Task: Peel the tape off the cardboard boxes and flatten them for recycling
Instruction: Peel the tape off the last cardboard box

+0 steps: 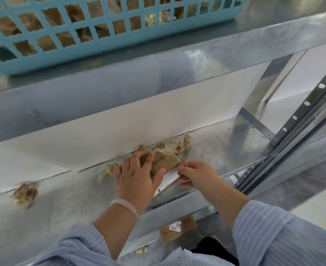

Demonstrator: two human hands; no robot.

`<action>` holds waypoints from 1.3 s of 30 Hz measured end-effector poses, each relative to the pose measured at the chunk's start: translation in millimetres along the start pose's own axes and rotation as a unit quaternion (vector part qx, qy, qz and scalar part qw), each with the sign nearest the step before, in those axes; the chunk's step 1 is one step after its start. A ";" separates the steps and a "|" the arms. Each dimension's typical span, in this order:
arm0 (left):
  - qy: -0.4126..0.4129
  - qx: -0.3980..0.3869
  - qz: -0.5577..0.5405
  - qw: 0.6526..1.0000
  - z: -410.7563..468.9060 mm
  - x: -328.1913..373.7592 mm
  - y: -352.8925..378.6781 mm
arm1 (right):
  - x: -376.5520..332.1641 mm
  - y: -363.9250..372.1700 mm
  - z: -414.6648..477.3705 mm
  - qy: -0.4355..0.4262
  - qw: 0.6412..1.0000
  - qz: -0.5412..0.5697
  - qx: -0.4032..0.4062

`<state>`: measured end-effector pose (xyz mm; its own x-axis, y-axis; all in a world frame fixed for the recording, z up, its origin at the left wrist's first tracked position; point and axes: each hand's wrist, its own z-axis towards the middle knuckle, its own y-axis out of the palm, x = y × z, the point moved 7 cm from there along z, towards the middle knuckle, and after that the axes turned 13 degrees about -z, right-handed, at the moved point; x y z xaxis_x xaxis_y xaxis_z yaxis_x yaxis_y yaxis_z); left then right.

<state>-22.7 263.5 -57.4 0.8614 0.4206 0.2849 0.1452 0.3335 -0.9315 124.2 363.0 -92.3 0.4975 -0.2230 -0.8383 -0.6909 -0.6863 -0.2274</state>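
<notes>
— Where do we have the cardboard box (165, 160)?

— On the metal shelf (71, 198), under our left hand (139, 175). The fingers curl over its far edge and the thumb presses against its near side, so we grip it firmly.

— And our right hand (195, 174)?

— Just beside the left one, at the box's near right corner. Thumb and fingertips pinch the end of a white label (169, 178) that lies along the near side of the box. The other fingers are curled loosely beneath.

— Is any tape loose?

— A crumpled, yellowish strip of tape (165, 150) hangs over the top of the box, just past our left fingers. More tape scraps (184, 144) lie beyond the box against the white back panel (100, 135), one scrap (108, 168) sits just left of our left hand, and a wad (23, 192) lies well off to the left.

— What is above our hands?

— A blue basket (104, 54) on the upper shelf, with brownish scraps showing through its grid.

— And below?

— Between our forearms, on the floor, we see another box (177, 227) with handwritten numbers on a white patch.
</notes>
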 end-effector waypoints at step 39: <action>0.078 -0.004 -0.020 0.997 -5.2 -5.2 -6.4 | -81.3 -5.8 3.9 -0.331 0.816 -0.467 0.075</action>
<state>-25.5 254.8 -54.1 0.9203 0.2702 0.2828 0.1833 0.3407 -0.9221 85.7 387.9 -24.7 0.4856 0.8065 -0.3373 -0.2538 -0.2392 -0.9372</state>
